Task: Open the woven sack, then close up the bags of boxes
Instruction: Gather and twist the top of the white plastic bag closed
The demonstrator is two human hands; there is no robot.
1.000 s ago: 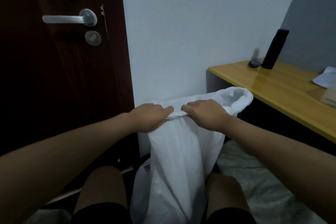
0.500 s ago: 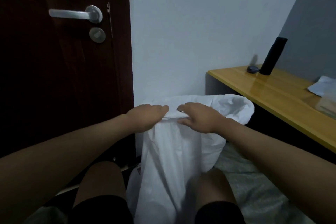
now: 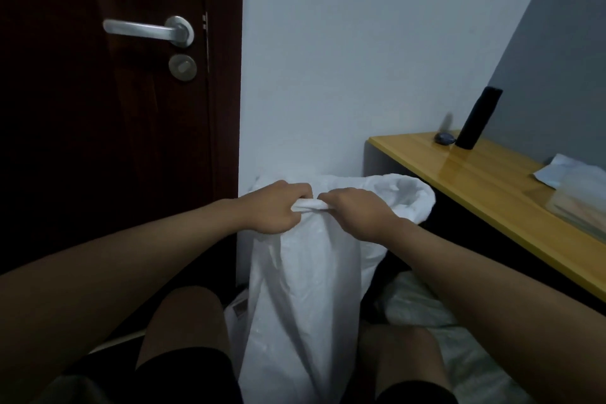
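Note:
A tall white woven sack (image 3: 305,298) stands upright between my knees, in front of the wall. My left hand (image 3: 273,210) and my right hand (image 3: 357,215) both clutch the near edge of its mouth, knuckles almost touching, with a bunched fold of white fabric pinched between them. Behind my right hand the far part of the mouth (image 3: 410,197) gapes open with a rolled rim. The sack's contents are hidden. A crumpled grey-white bag (image 3: 426,311) lies low on the right, partly behind my right forearm.
A dark wooden door (image 3: 114,141) with a metal lever handle (image 3: 147,30) fills the left. A yellow-topped desk (image 3: 492,180) runs along the right, carrying a black cylinder (image 3: 477,118), a small dark object (image 3: 444,138) and white paper (image 3: 570,170).
My hands have stayed on the sack's mouth and gathered the fabric tighter between them. The view has tilted upward, so the sack and desk sit lower in the frame.

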